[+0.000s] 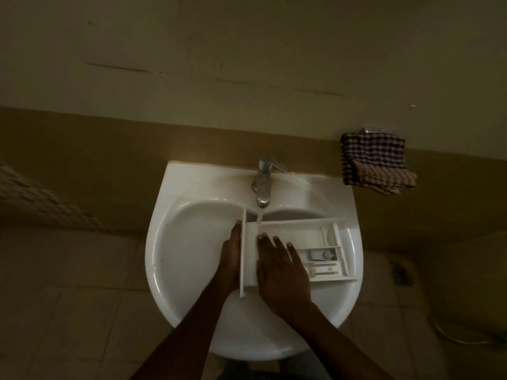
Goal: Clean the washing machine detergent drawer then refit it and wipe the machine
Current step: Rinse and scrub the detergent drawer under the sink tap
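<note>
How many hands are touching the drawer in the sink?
2. The left hand rests against the front panel of the drawer; the right hand lies flat on it, near the running tap.

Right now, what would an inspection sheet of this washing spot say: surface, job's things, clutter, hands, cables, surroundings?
Surface: white sink, its tap running.
Job's things: detergent drawer lies across the basin, front panel to the left, the water stream landing near that end.
Clutter: checked cloth hanging on the wall right of the sink.
Grips: left hand flat against the front panel's outer face; right hand laid flat in the drawer, fingers straight.
Cables: pale cord or hose on the floor at lower right; cannot tell which.
Surroundings: two-tone wall, tiled floor, dim light.
</note>
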